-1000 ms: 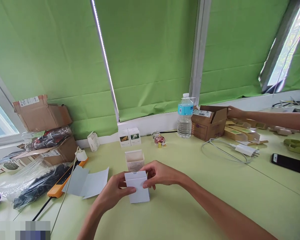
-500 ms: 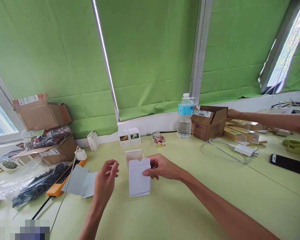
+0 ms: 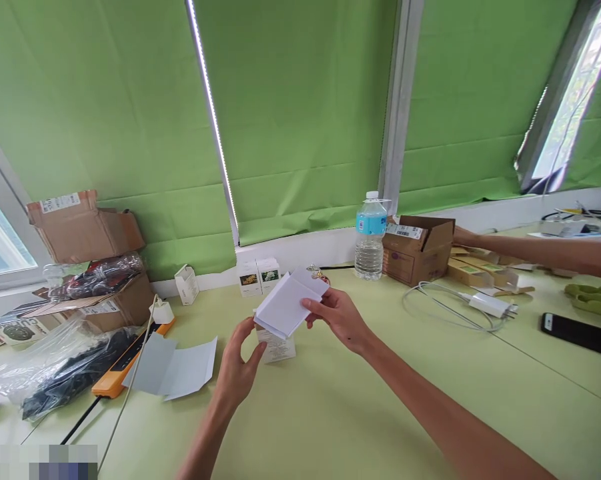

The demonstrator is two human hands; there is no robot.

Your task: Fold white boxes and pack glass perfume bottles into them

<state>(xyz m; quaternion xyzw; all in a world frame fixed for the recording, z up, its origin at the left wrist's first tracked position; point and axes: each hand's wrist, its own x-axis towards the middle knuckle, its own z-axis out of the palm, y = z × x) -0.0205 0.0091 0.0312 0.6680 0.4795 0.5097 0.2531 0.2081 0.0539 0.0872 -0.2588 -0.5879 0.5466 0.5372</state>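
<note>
My right hand (image 3: pixel 337 317) pinches a folded white card (image 3: pixel 293 303) by its right edge, thumb on top. The card is tilted above a small white box (image 3: pixel 279 350) with printed text on its front. The card hides the upper part of this box. My left hand (image 3: pixel 243 360) is at the box's left side, thumb against the front and index finger near the upper left corner; part of this grip is hidden. To its left lies a creased pale sheet (image 3: pixel 193 370).
Two small picture boxes (image 3: pixel 259 277) stand by the wall, near a water bottle (image 3: pixel 369 237) and an open carton (image 3: pixel 417 250). At right are a white charger (image 3: pixel 490 305), a phone (image 3: pixel 587 335) and another person's arm (image 3: pixel 540 250). An orange power strip (image 3: pixel 115 379) lies at left.
My right hand has raised and tilted the white card, uncovering the lower front of the small box. My left hand has moved right to the box.
</note>
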